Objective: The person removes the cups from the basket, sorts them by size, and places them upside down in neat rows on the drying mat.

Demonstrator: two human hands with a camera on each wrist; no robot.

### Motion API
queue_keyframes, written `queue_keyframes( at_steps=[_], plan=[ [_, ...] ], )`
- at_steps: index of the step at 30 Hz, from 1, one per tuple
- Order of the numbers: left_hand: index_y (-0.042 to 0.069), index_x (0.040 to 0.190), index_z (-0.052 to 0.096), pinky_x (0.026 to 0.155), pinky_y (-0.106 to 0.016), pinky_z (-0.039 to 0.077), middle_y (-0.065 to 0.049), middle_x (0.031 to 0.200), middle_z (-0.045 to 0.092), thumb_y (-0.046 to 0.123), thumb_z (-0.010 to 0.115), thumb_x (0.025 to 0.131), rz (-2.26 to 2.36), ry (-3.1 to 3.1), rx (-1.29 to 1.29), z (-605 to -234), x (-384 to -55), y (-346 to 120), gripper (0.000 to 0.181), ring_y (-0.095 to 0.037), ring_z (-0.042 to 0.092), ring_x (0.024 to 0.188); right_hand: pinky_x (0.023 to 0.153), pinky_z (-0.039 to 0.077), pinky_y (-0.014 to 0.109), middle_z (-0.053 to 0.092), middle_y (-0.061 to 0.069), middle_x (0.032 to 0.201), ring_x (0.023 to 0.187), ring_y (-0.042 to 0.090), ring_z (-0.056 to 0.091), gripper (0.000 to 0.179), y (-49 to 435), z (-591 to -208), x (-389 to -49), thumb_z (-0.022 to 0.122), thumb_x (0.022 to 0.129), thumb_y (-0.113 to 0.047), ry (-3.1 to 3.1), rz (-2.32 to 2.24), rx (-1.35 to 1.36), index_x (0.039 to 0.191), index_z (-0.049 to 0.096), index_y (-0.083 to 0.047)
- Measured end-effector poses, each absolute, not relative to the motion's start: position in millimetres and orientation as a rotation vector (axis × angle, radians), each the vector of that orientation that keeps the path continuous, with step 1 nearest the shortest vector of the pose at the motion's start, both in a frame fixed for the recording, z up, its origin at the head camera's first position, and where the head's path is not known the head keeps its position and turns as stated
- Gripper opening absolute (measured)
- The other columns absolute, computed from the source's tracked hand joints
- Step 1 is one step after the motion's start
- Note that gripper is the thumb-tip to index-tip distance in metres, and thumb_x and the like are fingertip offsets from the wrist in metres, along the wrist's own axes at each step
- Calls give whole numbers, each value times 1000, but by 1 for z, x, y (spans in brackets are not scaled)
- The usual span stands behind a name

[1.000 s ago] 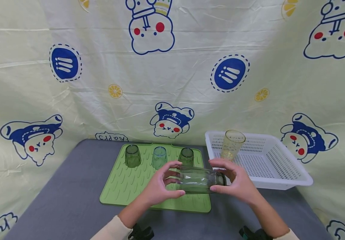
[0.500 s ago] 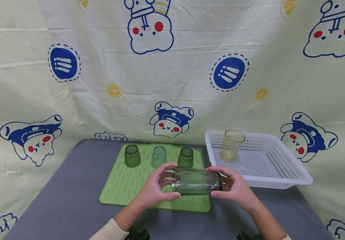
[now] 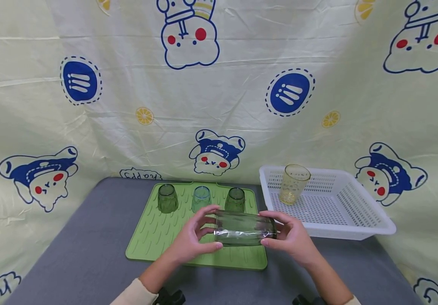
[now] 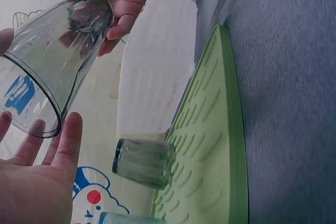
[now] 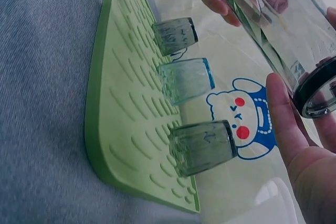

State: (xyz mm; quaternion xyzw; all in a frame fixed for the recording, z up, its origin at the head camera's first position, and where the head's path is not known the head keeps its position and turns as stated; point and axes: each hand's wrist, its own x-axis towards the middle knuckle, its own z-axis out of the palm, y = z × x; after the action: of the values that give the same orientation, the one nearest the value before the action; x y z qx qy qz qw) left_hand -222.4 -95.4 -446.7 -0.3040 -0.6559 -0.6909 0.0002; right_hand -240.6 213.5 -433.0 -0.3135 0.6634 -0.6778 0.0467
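Observation:
Between my two hands a tall greenish-grey clear drinking glass [image 3: 243,231] lies on its side in the air, over the front right of a green drying mat [image 3: 158,241]. My left hand [image 3: 189,237] pinches it at the mouth, thumb below and fingers above. At the thick base, my right hand [image 3: 293,237] grips it with thumb and fingers. In the left wrist view the rim of the glass [image 4: 84,51] shows close to my left fingers. Behind it, three shorter glasses stand bottom-up on the mat: a green one [image 3: 167,199], a bluish one [image 3: 201,198] and another green one [image 3: 236,199].
A white slotted basket [image 3: 356,234] stands right of the mat, with a tall yellowish glass [image 3: 293,186] upright in its left part. Grey cloth [image 3: 101,237] covers the table. A patterned curtain [image 3: 127,144] hangs close behind the mat and basket.
Both hands have shifted left together with the tall glass, which stays sideways. The glasses on the mat and the one in the basket have stayed put.

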Motion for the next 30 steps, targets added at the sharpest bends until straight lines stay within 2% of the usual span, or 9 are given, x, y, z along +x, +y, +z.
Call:
queue_keyframes(
  at_steps=[7, 9, 14, 20, 24, 27, 30],
  plan=[
    [20, 154, 41, 103, -32, 55, -16, 148, 47, 3, 83, 83, -2103, -2129, -886, -449, -222, -107, 84, -29, 57, 127, 79, 64, 34, 68, -4, 127, 101, 17, 74, 60, 203, -432, -243, 77, 80, 13, 2050, -2086, -887, 136, 55, 10],
    [19, 155, 40, 103, -34, 55, -15, 148, 48, 3, 83, 82, -2074, -2151, -874, -450, -223, -111, 86, -29, 57, 126, 79, 64, 33, 68, -5, 126, 101, 16, 73, 60, 199, -432, -244, 78, 80, 12, 2064, -2090, -866, 135, 55, 11],
    [14, 156, 38, 102, -39, 56, -15, 149, 49, 6, 86, 81, -1980, -2240, -823, -453, -226, -125, 90, -37, 56, 125, 78, 64, 32, 69, -4, 124, 100, 17, 74, 62, 191, -431, -247, 80, 78, 10, 2099, -2087, -833, 135, 54, 12],
    [23, 155, 41, 104, -47, 54, -14, 145, 52, 14, 88, 82, -1761, -2424, -702, -463, -230, -147, 87, -42, 57, 123, 72, 64, 32, 68, -2, 122, 97, 16, 74, 63, 186, -431, -250, 82, 79, 7, 2155, -2064, -796, 136, 54, 10],
    [21, 154, 42, 105, -53, 52, -13, 142, 52, 18, 88, 81, -1621, -2493, -655, -470, -233, -164, 86, -43, 57, 125, 66, 62, 30, 68, -3, 121, 93, 15, 73, 64, 182, -432, -252, 82, 80, 5, 2181, -2049, -797, 137, 54, 10],
    [17, 153, 43, 106, -55, 50, -15, 141, 54, 23, 89, 81, -1519, -2530, -638, -474, -234, -175, 86, -42, 57, 125, 70, 62, 29, 69, -3, 120, 96, 15, 74, 63, 179, -432, -254, 82, 80, 5, 2192, -2050, -813, 137, 55, 9],
    [14, 153, 44, 107, -57, 48, -18, 140, 55, 27, 89, 80, -1424, -2580, -610, -476, -233, -186, 87, -41, 56, 127, 79, 63, 31, 69, -3, 122, 102, 16, 74, 65, 176, -433, -256, 83, 79, 4, 2199, -2056, -813, 137, 54, 10]
  ],
)
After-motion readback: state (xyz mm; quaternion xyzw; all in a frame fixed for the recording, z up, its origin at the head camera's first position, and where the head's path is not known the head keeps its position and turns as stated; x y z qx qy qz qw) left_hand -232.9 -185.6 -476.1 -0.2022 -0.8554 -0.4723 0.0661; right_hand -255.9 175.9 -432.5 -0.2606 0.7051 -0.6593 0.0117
